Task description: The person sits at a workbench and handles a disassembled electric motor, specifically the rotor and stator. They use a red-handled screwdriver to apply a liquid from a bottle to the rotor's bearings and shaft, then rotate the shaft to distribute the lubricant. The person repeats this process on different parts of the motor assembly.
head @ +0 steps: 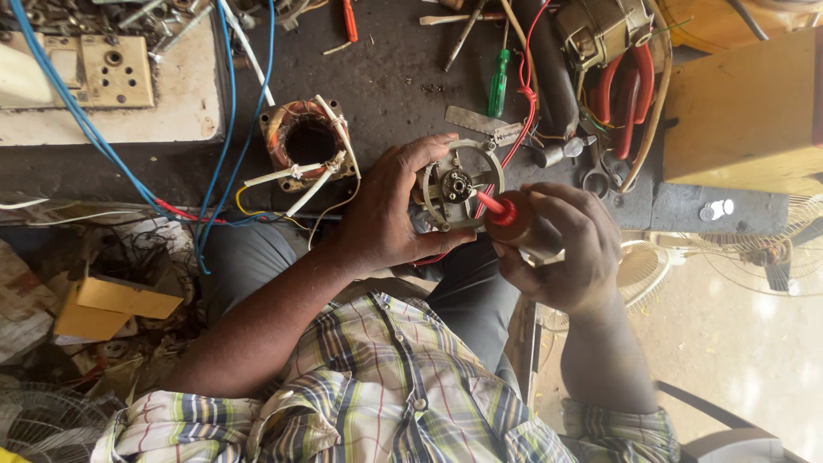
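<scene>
My left hand (386, 214) grips a round grey metal motor end cover (461, 183) with spokes and a dark bearing hole at its centre, held just in front of the bench edge. My right hand (570, 249) holds a small bottle with a red pointed nozzle (506, 213). The nozzle tip points at the cover, close to the bearing hole. A motor stator (304, 141) with copper windings and white sleeved leads lies on the bench, left of my left hand.
On the dark workbench (386, 77) lie a green-handled screwdriver (497, 81), red-handled pliers (630, 86), another motor part (600, 30), blue wires (227, 129) and a cream switch board (103, 73). A yellow wooden box (741, 111) stands right. Fan guards (763, 249) lie on the floor.
</scene>
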